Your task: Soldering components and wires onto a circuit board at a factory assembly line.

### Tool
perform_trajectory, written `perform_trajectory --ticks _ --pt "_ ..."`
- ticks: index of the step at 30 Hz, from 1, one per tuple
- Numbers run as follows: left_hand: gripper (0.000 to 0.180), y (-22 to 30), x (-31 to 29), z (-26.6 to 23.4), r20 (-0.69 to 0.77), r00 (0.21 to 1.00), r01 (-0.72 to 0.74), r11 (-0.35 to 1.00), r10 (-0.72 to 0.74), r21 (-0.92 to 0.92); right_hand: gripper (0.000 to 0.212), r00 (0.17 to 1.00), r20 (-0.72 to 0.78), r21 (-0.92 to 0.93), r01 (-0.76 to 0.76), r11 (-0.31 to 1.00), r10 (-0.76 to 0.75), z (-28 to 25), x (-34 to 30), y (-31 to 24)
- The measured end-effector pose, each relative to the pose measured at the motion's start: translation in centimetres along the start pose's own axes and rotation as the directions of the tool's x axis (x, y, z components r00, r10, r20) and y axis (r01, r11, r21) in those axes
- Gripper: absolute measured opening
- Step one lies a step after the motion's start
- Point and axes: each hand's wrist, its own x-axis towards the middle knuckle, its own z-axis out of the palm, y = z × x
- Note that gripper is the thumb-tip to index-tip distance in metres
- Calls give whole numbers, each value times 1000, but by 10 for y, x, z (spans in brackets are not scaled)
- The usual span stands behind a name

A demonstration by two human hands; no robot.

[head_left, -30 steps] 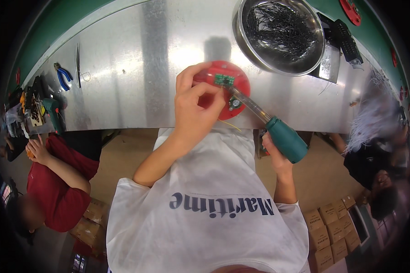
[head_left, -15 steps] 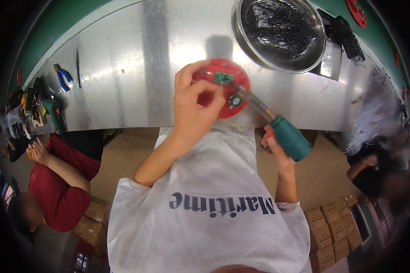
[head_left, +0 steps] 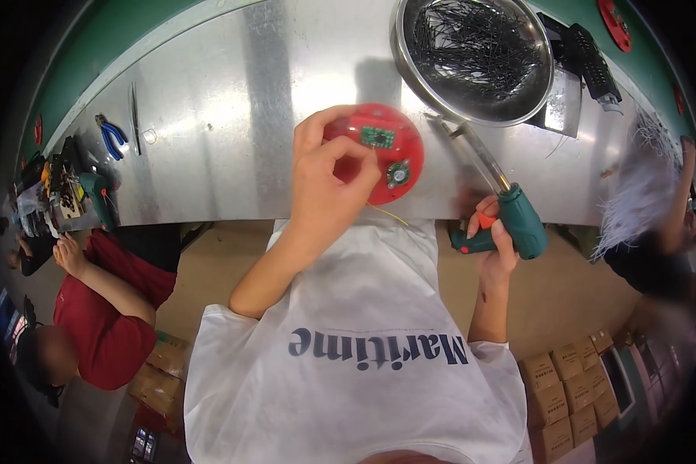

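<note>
My left hand [head_left: 329, 170] lies over the left side of a round red plastic housing [head_left: 408, 143]. Its thumb and forefinger are pinched on a thin wire at the edge of a small green circuit board [head_left: 377, 138]; the pinched part is barely visible. From under this hand a yellow wire [head_left: 390, 213] trails toward the bench edge. A round part with a dark rim [head_left: 398, 174] sits lower on the housing. My right hand [head_left: 496, 236] is closed around the green soldering gun [head_left: 522, 220], whose metal tip points up and left, apart from the housing, near a steel bowl [head_left: 417, 89].
The bowl holds many black wires [head_left: 475, 50]. Blue-handled pliers [head_left: 110, 138] and tweezers [head_left: 135, 116] lie at left, near another green soldering gun [head_left: 94, 193]. White wires [head_left: 634, 182] hang at right. Co-workers sit on both sides; cardboard boxes [head_left: 568, 387] are stacked behind at right.
The soldering gun has moved right, its tip leaving the circuit board and coming near the bowl. My left hand stays at the housing in the same pinch.
</note>
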Motion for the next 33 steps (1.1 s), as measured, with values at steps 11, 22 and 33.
perform_trajectory --ticks 11,22,33 --pt "21 5 20 -36 351 930 -139 989 114 46 31 997 -52 79 -56 995 60 -7 -3 7" --pt "53 8 84 -64 536 817 -441 830 213 342 28 982 -189 334 46 941 19 1 -4 13" --pt "15 27 156 -11 252 785 -619 705 566 346 30 972 -230 385 42 922 52 6 -3 8"
